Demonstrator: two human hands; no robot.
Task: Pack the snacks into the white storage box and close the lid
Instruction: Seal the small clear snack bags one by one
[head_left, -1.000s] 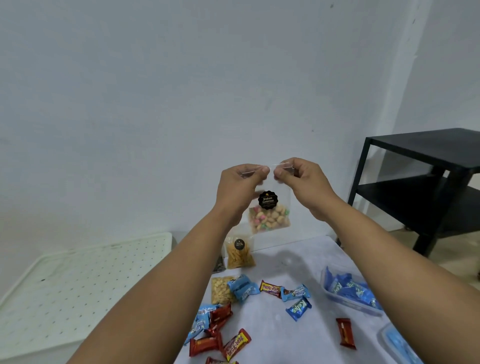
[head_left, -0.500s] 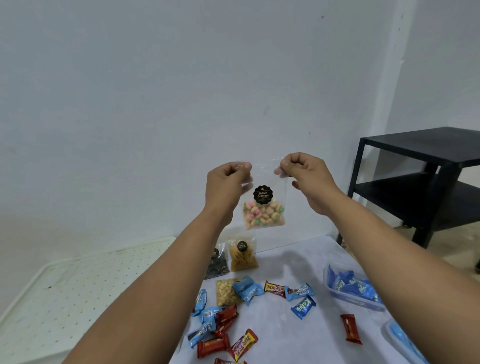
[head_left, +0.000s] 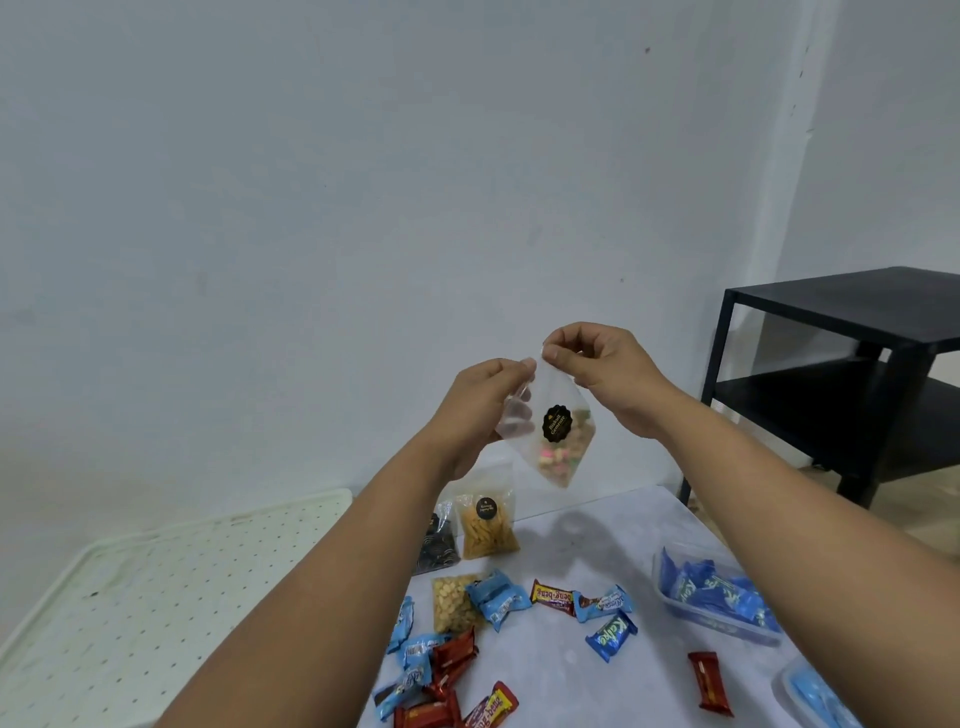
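Two hands hold one clear pouch (head_left: 558, 441) up in front of the wall, above the table (head_left: 597, 670). The left hand (head_left: 480, 410) pinches the pouch's upper left edge between thumb and fingers, and the right hand (head_left: 602, 369) pinches its top corner, so the pouch hangs tilted like a diamond. It carries a black round label, and small pink, green and tan pieces sit in its lower corner.

On the table below, a pouch of yellow sticks (head_left: 487, 525) stands against the wall with a dark pouch (head_left: 439, 543) just beside it on the left. A flat pack of round biscuits (head_left: 453, 603) lies nearer, touching a blue wrapper (head_left: 497, 597). Loose blue and red wrapped bars are scattered across the tabletop, among them a blue bar (head_left: 611, 636) and a red bar (head_left: 709, 683) lying apart from the rest. A clear tub (head_left: 719, 626) at the right holds several blue packs. A white perforated lid (head_left: 130, 597) lies to the left of the table, and a black shelf (head_left: 852, 374) stands at the right
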